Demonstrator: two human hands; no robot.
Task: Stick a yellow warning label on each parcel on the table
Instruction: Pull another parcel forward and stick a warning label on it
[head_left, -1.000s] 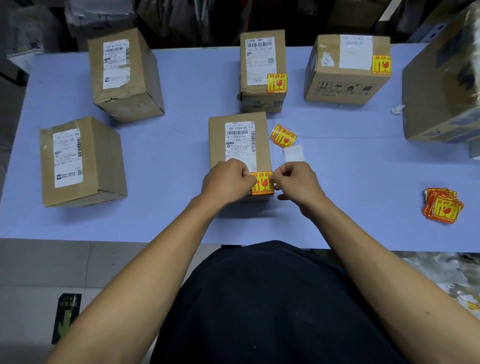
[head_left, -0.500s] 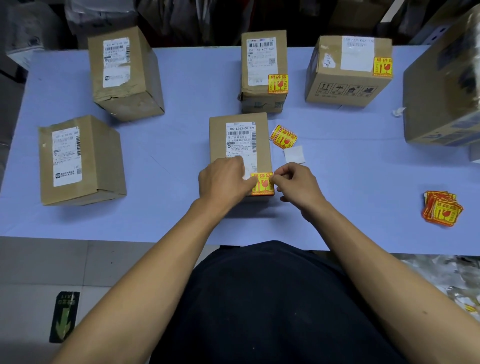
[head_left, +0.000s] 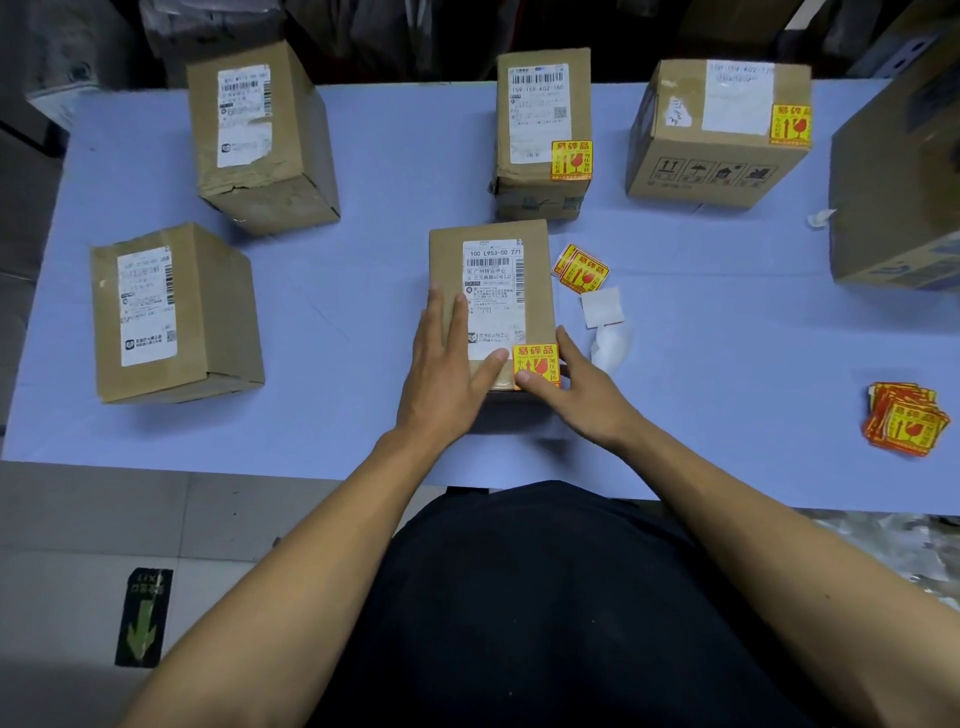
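Note:
A brown parcel (head_left: 488, 244) lies in the middle of the table with a yellow warning label (head_left: 535, 358) on its near right corner. My left hand (head_left: 447, 364) rests flat on the parcel's top, fingers spread. My right hand (head_left: 576, 389) lies against the parcel's right side, its thumb pressing the label's lower edge. Two parcels at the back, a narrow one (head_left: 543, 130) and a wider one (head_left: 717, 130), each carry a yellow label. Two parcels on the left, one at the back (head_left: 260, 140) and one nearer (head_left: 171, 312), show only white shipping labels.
A loose stack of yellow labels (head_left: 904, 426) lies at the right front of the blue table (head_left: 363, 182). Two more labels (head_left: 582, 270) and white backing papers (head_left: 605, 322) lie right of the middle parcel. A large box (head_left: 898, 176) stands at the right edge.
My left hand opened from a fist and now lies flat on the parcel. My right hand let go of the pinched label and a backing paper dropped beside it; the label now lies stuck down.

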